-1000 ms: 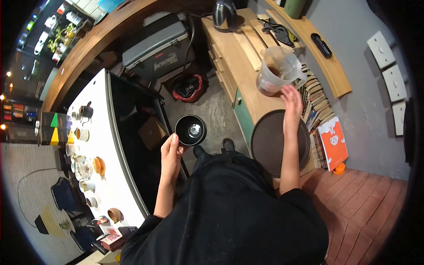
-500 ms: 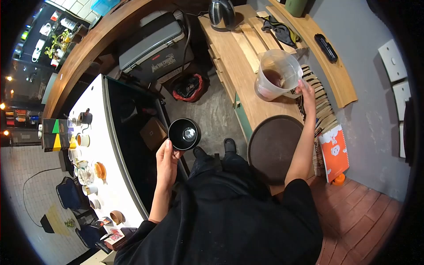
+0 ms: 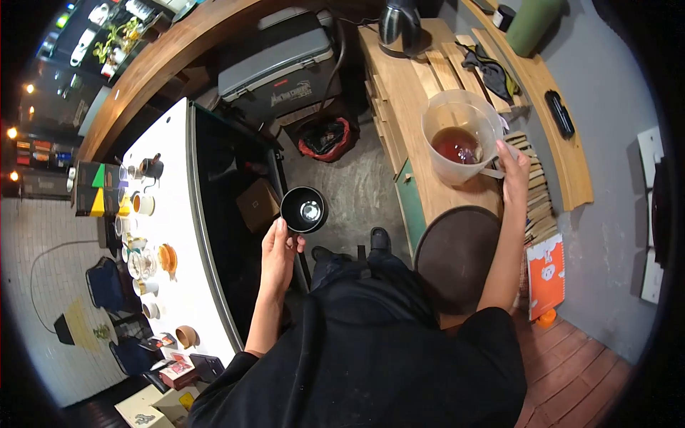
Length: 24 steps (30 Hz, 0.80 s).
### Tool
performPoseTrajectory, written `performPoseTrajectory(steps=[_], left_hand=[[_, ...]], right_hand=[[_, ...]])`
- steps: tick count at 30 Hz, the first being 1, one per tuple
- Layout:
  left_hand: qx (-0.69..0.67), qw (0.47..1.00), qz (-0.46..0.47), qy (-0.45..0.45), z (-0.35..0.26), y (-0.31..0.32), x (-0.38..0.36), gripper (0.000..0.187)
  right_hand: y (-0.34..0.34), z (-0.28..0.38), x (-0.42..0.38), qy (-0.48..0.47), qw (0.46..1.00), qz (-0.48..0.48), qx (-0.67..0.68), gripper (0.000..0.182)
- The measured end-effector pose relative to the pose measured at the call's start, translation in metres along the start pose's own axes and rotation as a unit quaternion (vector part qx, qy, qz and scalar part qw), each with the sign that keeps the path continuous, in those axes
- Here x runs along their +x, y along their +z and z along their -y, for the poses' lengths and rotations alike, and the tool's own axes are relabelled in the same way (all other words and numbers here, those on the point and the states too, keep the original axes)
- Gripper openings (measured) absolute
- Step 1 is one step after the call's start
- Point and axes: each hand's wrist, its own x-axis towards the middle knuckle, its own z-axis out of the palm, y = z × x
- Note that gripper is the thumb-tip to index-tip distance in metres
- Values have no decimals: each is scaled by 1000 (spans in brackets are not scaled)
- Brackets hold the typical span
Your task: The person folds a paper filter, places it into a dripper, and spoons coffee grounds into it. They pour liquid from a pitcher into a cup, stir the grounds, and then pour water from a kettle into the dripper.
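Separately gripping a black cup (image 3: 304, 210) by its near side with the left hand (image 3: 278, 258), presumably to keep the opening clear, and, over the wooden counter (image 3: 401, 82), a jug (image 3: 457, 143) by its handle with the right hand (image 3: 514, 172).

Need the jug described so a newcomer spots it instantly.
Find the wooden counter at picture right. There, between the kettle and the round brown tray, the right hand holds a jug by its handle. Its cloudy, see-through sides and visible reddish-brown liquid set it apart from both.
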Motion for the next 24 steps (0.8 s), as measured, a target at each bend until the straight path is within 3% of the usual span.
performPoseTrajectory(steps=[5, 12, 18, 20, 24], left_hand=[[19, 999, -43, 27, -4, -7, 1, 33], [4, 999, -34, 37, -21, -11, -3, 35], [35, 996, -27, 82, -28, -17, -19, 34], [37, 995, -37, 88, -28, -23, -28, 29], [30, 994, -51, 97, -31, -21, -38, 28]], right_hand=[[33, 88, -19, -39, 990, 114, -69, 24], [88, 180, -52, -12, 956, 278, -98, 25], [140, 242, -86, -77, 927, 311, -195, 35], [155, 260, -95, -91, 890, 370, -251, 33], [173, 274, -107, -102, 894, 329, -287, 30]])
